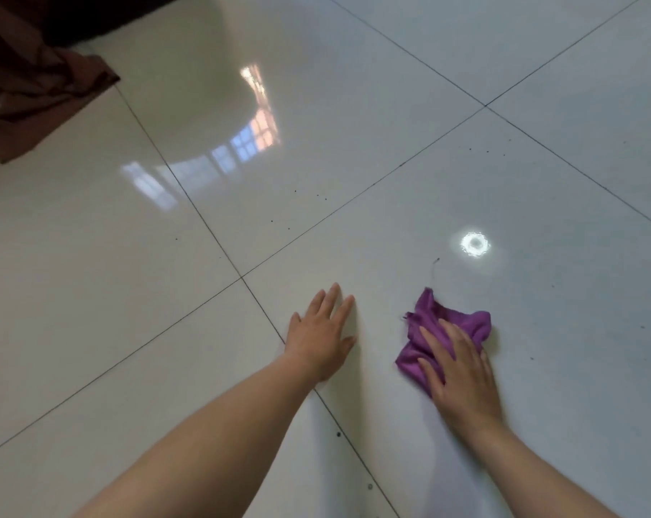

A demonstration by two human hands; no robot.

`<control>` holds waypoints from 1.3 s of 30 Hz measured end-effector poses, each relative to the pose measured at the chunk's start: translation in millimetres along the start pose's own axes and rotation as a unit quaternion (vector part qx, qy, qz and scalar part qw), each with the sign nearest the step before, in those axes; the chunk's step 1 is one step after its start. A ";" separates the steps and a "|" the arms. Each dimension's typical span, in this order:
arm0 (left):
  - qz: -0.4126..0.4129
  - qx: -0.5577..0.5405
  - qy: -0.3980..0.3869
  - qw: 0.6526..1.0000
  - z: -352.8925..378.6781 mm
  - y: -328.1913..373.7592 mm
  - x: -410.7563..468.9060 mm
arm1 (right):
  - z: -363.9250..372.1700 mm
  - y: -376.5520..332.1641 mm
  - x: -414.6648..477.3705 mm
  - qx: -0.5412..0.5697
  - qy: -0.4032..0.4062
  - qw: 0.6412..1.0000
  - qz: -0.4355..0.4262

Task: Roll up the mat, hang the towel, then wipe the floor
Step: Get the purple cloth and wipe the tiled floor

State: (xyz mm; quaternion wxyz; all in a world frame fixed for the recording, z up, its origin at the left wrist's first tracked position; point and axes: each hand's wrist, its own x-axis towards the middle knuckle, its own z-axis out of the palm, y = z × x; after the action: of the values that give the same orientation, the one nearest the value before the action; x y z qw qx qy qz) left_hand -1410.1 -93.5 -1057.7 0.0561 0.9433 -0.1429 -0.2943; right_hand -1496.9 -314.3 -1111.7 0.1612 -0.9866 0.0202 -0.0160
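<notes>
The right hand lies palm down on a crumpled purple cloth, fingers straight and spread, pressing it flat against the glossy white tiled floor in the near right part of the view; the cloth pokes out past the fingertips on the far side and to the left of the hand. The left hand rests flat on the bare tile just left of the cloth, apart from it, fingers straight and slightly fanned, holding nothing. Small dark specks dot the tile farther off. At the far left a brown fabric hangs or lies bunched at the floor's edge; which, the view does not settle.
</notes>
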 end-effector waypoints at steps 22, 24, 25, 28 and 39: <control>0.156 0.091 0.010 0.984 5.7 82.7 30.3 | -17.9 55.9 -20.9 0.027 0.070 0.990 0.120; 0.197 0.099 0.015 0.975 10.2 113.3 38.7 | -25.4 71.1 -30.5 0.021 0.077 0.985 0.155; 0.214 0.103 0.016 0.971 12.7 129.1 42.0 | -28.3 79.4 -36.2 0.017 0.081 0.982 0.170; 0.255 0.113 0.016 0.960 22.0 172.5 48.2 | -35.3 105.6 -57.9 0.006 0.104 0.971 0.215; 0.264 0.152 0.035 0.952 48.5 214.9 67.2 | -48.1 146.1 -67.4 0.000 0.095 0.972 0.214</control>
State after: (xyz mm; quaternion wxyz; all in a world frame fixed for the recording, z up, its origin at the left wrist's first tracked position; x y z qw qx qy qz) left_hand -1435.8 -319.6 -1092.9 -0.0077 0.8791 -0.4274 -0.2107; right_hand -1571.2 -465.0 -1114.4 0.1579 -0.9534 0.2460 -0.0749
